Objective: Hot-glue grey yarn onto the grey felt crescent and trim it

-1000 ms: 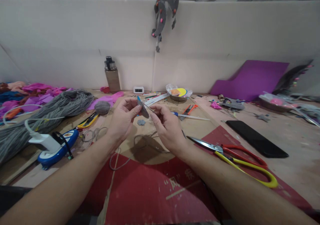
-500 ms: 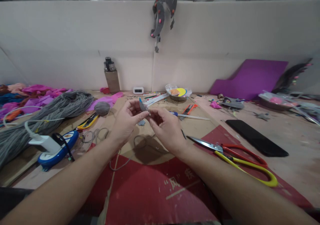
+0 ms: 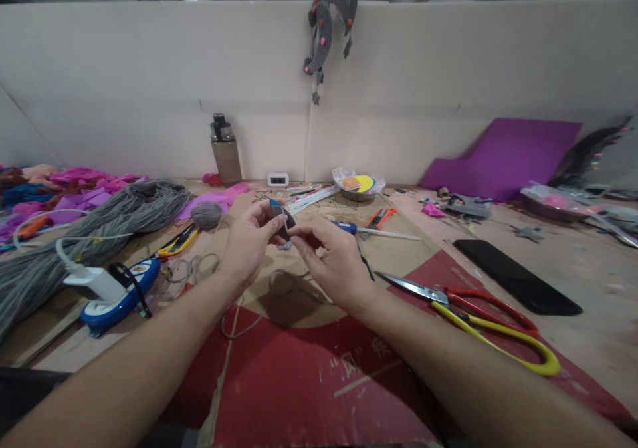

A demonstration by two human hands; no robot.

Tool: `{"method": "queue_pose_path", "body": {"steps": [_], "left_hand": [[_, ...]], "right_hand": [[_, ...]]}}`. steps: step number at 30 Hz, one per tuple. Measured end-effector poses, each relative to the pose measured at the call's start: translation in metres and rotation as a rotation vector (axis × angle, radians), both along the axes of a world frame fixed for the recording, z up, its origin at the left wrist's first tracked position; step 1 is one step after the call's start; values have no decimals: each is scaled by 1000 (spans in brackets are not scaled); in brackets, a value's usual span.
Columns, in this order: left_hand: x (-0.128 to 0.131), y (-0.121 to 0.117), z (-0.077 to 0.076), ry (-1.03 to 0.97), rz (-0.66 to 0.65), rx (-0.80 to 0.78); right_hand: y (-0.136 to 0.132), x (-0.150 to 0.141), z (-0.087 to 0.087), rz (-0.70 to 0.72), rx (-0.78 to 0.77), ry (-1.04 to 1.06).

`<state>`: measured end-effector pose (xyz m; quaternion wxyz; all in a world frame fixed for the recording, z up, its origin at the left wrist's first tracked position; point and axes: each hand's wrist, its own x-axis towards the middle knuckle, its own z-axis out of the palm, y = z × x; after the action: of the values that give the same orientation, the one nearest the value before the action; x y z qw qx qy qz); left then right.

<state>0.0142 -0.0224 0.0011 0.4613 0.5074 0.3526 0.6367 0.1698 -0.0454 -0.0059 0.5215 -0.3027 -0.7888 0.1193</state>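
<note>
Above the cardboard, my left hand (image 3: 249, 240) pinches a small curved grey piece with a blue edge (image 3: 282, 217) between thumb and fingers. My right hand (image 3: 335, 256) is closed right beside it, thumb and forefinger at the piece's right edge on what looks like a strand of grey yarn. A thin strand crosses the face of the piece. Loose grey yarn (image 3: 242, 334) trails on the cardboard below my hands, and a small grey yarn ball (image 3: 206, 215) lies left of them. The fingertips partly hide the piece.
Open scissors (image 3: 468, 305) and a black phone (image 3: 516, 276) lie to the right. On the left are a blue power strip (image 3: 122, 302), a yellow cutter (image 3: 179, 240) and a grey yarn skein (image 3: 124, 215). A glue gun (image 3: 345, 226) lies behind my right hand.
The piece has turned so more of its grey face shows, with a strand across it. My right fingers have shifted slightly at its edge. The view has moved slightly left.
</note>
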Motion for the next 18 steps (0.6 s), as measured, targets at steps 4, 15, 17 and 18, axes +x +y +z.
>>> {"method": "queue_pose_path", "body": {"steps": [4, 15, 17, 18], "left_hand": [[0, 1, 1, -58, -48, -8], [-7, 6, 9, -178, -89, 119], [-8, 5, 10, -162, -74, 141], [-9, 4, 11, -154, -65, 153]], "right_hand": [[0, 1, 3, -7, 22, -89], [58, 64, -2, -682, -531, -637], [65, 70, -10, -625, -671, -702], [68, 71, -14, -598, -696, -697]]}}
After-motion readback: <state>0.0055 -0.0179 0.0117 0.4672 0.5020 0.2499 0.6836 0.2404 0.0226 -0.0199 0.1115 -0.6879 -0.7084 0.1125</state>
